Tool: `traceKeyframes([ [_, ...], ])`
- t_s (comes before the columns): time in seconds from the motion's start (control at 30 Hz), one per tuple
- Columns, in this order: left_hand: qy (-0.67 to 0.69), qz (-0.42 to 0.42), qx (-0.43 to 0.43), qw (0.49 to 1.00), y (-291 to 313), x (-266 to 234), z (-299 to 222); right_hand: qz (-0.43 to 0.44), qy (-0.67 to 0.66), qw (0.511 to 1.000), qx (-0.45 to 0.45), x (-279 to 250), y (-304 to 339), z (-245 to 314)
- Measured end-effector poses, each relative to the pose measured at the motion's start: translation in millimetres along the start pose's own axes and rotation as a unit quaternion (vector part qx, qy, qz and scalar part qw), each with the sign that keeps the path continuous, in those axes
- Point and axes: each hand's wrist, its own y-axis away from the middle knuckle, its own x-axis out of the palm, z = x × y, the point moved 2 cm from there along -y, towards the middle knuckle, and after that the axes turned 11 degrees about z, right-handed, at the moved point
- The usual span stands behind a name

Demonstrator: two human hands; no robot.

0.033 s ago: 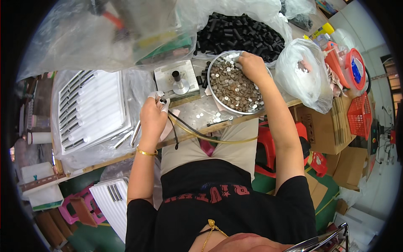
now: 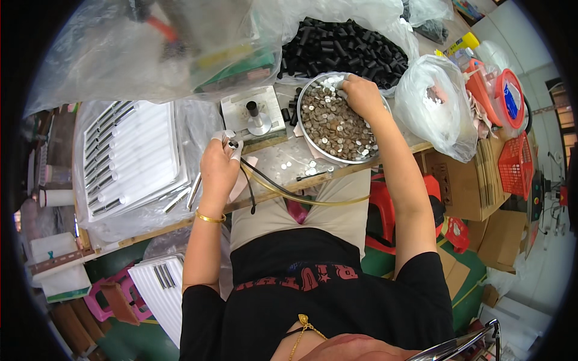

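Observation:
My left hand [image 2: 219, 163], with white covers on its fingertips, is closed at the table's front edge. Its fingers pinch a small piece with a dark round end [image 2: 233, 145]; the rest of that piece is hidden. A silver tube [image 2: 194, 191] shows beside my left wrist; whether the hand holds it is unclear. My right hand [image 2: 363, 97] reaches over the far right rim of a round metal bowl [image 2: 301, 123]. Its curled fingers touch small, flat, round discs [image 2: 334, 123], grey-brown and silvery; whatever they grip is hidden. Between the hands stands a metal fixture [image 2: 257, 123] with a black-topped post.
Behind the bowl lies a heap of short black tubes [image 2: 343, 51] in clear plastic. White trays with silver tubes [image 2: 144, 156] lie at left. A plastic bag [image 2: 436, 108] stands right of the bowl. Black and yellowish hoses [image 2: 301, 200] cross the table's front edge. Loose discs [image 2: 286, 165] lie nearby.

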Motion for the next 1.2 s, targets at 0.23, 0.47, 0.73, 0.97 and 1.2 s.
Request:
traceKeyframes([
  [0.23, 0.003, -0.011, 0.027, 1.0, -8, 5, -1, -0.02, -0.038, 0.999, 0.029, 1, 11, -4],
  [0.47, -0.104, -0.057, 0.201, 0.972, -22, 10, 3, -0.059, -0.14, 0.986, 0.074, -6, 17, 3],
  [0.73, -0.102, -0.026, 0.171, 0.98, -33, 16, -11, -0.135, -0.49, 0.86, -0.048, -53, 4, 126],
  [0.97, -0.094, -0.032, 0.161, 0.982, -29, 12, -17, -0.232, -0.214, 0.932, -0.179, -67, -16, 167],
  [1.2, -0.096, -0.07, 0.191, 0.974, -20, 10, -7, -0.223, -0.092, 0.947, -0.212, -73, -6, 171],
])
